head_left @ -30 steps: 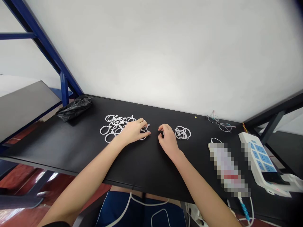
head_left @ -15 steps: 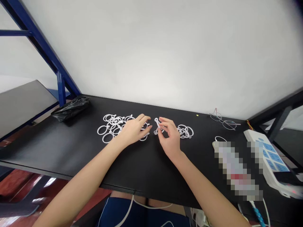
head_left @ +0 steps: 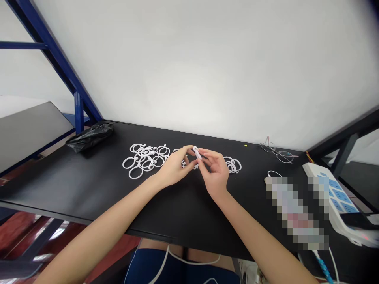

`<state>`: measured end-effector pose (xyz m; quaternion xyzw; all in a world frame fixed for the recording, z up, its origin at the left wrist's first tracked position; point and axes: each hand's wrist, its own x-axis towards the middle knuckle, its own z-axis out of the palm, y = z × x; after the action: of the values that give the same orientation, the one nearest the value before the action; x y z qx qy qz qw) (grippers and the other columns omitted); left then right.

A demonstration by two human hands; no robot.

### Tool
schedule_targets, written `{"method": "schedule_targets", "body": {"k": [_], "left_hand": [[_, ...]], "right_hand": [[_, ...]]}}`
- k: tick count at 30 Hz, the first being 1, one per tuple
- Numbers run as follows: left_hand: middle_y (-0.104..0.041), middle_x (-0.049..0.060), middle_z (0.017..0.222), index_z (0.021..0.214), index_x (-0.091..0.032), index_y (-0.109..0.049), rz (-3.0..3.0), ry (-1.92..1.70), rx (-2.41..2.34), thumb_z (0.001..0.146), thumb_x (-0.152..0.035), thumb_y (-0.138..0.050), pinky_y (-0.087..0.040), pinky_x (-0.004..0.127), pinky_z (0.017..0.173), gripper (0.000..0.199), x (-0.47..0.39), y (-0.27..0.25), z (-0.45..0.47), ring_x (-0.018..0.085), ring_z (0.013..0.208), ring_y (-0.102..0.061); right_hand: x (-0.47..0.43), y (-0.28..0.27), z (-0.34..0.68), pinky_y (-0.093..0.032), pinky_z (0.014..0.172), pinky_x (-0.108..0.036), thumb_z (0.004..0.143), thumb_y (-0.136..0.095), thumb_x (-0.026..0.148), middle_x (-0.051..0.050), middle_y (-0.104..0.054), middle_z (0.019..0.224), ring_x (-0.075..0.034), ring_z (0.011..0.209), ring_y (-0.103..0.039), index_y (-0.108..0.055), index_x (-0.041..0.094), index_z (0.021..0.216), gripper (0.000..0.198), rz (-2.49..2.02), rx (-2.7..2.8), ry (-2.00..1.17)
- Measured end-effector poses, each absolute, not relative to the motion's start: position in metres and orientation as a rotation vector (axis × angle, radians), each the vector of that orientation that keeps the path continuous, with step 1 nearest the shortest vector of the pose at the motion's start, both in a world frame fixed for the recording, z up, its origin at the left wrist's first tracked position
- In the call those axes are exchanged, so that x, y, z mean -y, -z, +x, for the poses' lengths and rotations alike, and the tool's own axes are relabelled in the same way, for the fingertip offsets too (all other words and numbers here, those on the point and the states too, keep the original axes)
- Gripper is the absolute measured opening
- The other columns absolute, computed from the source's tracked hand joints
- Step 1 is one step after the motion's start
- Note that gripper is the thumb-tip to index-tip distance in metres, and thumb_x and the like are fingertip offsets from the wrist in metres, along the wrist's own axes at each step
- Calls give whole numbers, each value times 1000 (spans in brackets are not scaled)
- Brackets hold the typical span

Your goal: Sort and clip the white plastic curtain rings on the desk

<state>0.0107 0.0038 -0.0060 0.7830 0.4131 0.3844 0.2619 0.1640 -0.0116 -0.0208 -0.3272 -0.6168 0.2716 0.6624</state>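
Observation:
A white curtain ring point(head_left: 196, 152), seen nearly edge-on with a small eyelet at its top, is held just above the black table point(head_left: 189, 205). My right hand point(head_left: 215, 169) pinches it between thumb and fingertips. From the other side, the thumb and forefinger of my left hand point(head_left: 174, 165) close on the same ring; their exact contact is partly hidden. Left of my hands lies a loose pile of white curtain rings point(head_left: 147, 161), some overlapping. A smaller group of rings point(head_left: 234, 165) lies just beyond my right hand, partly covered by it.
Eyeglasses point(head_left: 276, 152) rest near the wall at the right. A blurred-out phone-like object point(head_left: 296, 213) and a white power strip point(head_left: 334, 201) lie in front of them. At the back left is a crumpled black plastic bag point(head_left: 90, 137). Cables hang at the front edge.
My left hand has moved right, from beside the pile to the ring in my right hand, and its fingers have closed on it. The ring has turned slightly.

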Motion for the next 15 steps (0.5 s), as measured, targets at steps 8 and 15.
{"method": "schedule_targets", "body": {"k": [8,15], "left_hand": [[-68,2,80,116,-18,-52,1765,-922,-976,84,-32,-63,-50,21,51,37,-4,7,14,14,65,-65],[-65,2,82,119,-18,-46,1391,-1008,-965,78,-30,-69,-57,25,55,49,-7,6,14,16,73,-68]], "right_hand": [[12,15,163,-60,87,-41,82,-68,13,-7,-71,102,-22,98,-71,-59,21,94,17,-738,1279,-639],[5,21,167,-60,85,-39,83,-67,19,-7,-69,102,-22,99,-70,-58,21,94,14,-826,1267,-585]]}}
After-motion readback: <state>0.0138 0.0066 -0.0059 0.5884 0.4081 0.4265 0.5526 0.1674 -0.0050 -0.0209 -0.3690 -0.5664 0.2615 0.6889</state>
